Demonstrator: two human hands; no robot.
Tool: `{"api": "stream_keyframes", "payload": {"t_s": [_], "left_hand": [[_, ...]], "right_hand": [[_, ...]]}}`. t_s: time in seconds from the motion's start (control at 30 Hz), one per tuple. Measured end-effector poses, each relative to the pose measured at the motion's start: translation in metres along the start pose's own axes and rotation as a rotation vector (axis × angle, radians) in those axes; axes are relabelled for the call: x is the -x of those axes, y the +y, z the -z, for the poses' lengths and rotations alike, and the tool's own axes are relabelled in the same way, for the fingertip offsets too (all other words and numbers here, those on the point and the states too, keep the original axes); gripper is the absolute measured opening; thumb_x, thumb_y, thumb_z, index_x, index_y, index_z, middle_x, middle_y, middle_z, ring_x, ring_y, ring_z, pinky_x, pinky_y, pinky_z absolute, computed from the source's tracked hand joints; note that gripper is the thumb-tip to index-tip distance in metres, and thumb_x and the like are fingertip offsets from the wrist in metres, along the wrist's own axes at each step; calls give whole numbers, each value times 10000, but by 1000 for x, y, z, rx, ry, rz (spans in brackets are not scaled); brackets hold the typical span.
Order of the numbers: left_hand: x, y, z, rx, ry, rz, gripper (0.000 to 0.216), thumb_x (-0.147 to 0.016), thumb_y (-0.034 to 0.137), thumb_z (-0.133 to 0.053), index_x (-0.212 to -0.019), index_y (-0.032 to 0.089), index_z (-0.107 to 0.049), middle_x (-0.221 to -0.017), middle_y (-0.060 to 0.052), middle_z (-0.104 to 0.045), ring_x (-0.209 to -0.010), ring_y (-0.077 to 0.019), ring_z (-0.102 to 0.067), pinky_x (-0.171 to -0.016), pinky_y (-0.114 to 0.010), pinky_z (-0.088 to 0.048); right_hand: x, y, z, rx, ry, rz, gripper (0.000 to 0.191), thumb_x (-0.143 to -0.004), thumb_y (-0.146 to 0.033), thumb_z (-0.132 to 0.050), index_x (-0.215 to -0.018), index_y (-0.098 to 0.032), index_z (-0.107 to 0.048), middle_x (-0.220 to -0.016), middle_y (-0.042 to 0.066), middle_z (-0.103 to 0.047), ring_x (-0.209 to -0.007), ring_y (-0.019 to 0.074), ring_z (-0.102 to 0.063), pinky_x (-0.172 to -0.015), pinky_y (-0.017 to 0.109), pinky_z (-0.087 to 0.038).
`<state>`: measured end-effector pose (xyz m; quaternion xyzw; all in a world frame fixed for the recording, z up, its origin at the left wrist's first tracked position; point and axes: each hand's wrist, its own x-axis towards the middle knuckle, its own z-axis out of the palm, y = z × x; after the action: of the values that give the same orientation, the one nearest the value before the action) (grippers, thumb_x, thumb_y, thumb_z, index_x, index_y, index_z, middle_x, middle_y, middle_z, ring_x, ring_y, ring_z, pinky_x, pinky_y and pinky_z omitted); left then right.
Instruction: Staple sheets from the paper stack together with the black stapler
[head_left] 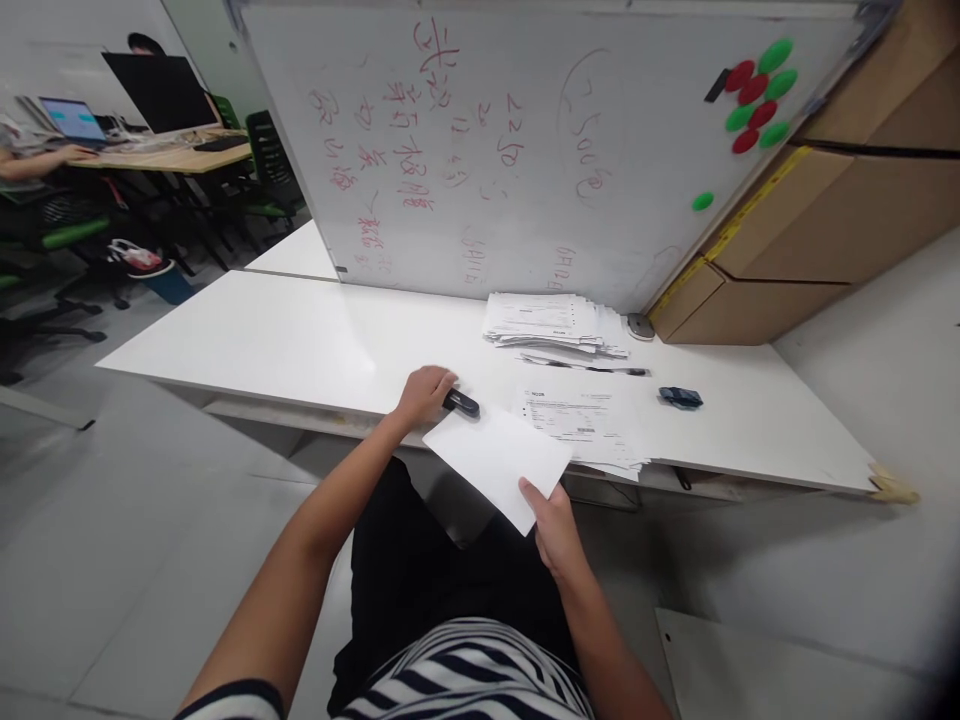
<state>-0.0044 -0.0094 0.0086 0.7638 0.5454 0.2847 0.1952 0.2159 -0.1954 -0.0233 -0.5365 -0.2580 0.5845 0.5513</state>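
My left hand rests on the white table with its fingers curled round a black stapler. My right hand pinches the near corner of a blank white sheet of paper, held over the table's front edge. The sheet's far corner almost touches the stapler. A printed form lies on the table just right of the sheet.
A stack of printed papers lies against a whiteboard with red writing and magnets. A small dark object sits at the right. Cardboard boxes stand behind. A person works at a far left desk.
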Motion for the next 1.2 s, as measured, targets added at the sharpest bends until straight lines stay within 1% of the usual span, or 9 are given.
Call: {"api": "stream_keyframes", "payload": {"t_s": [0.13,0.3,0.47,0.63,0.9,0.97,1.07,1.13,1.2], "left_hand": [[6,-15,-8,-61,-6,57,485,-966,455,-256,-847,237,-673,-854,-79,-658,-944,-249,-595,-850,-395,-425],[2,-22,-10,-39,23,97,499,-955,516,-273,-766,219,-627,-788,-58,-630,-842,-217,-583,-755,-345,-413],[3,-25,-10,-15,87,129,482,-948,532,-287,-733,216,-580,-784,-50,-610,-805,-203,-558,-721,-330,-397],[2,-28,-12,-24,99,128,472,-944,532,-296,-681,217,-529,-736,-38,-577,-744,-191,-536,-680,-325,-381],[0,-27,-8,-49,91,115,447,-952,490,-293,-731,224,-577,-777,-48,-618,-817,-204,-569,-728,-329,-409],[0,-26,-7,-44,90,120,444,-950,497,-300,-740,225,-582,-780,-47,-625,-810,-205,-571,-720,-327,-412],[0,-24,-7,-34,97,128,446,-946,508,-303,-748,223,-583,-788,-45,-632,-797,-201,-570,-708,-320,-409],[1,-22,-7,-28,97,132,448,-943,512,-307,-745,220,-583,-786,-46,-632,-787,-198,-569,-698,-315,-403],[1,-21,-6,-23,98,133,450,-942,514,-310,-741,218,-583,-780,-47,-630,-779,-197,-567,-689,-312,-397]], "right_hand": [[-3,-9,7,216,91,58,561,-716,-443,-718,-1175,-134,-623,-1093,115,-716,-986,284,-673,-871,395,-521],[4,-45,34,465,138,10,514,-681,-467,-739,-1075,-141,-683,-1018,109,-737,-911,305,-689,-758,373,-544],[12,-69,57,368,144,73,575,-667,-512,-755,-1091,-129,-688,-1047,131,-727,-928,314,-686,-746,366,-552],[-1,-63,55,487,148,121,512,-676,-527,-747,-993,-125,-727,-1046,130,-728,-977,317,-665,-841,401,-526],[-9,-51,58,445,45,26,519,-716,-546,-710,-1031,-134,-722,-1025,119,-735,-934,313,-678,-777,398,-541],[-12,-55,62,435,64,66,524,-735,-558,-688,-1049,-139,-715,-1040,114,-733,-943,306,-678,-792,397,-541],[-25,-75,75,480,163,171,549,-740,-566,-674,-1079,-135,-701,-1079,114,-721,-995,301,-664,-839,395,-531],[-42,-94,88,589,226,246,546,-751,-561,-658,-1088,-132,-691,-1085,117,-719,-1022,295,-652,-865,387,-517],[-62,-112,101,789,231,299,520,-791,-555,-603,-1089,-136,-679,-1076,118,-718,-1021,288,-645,-872,388,-500]]}}
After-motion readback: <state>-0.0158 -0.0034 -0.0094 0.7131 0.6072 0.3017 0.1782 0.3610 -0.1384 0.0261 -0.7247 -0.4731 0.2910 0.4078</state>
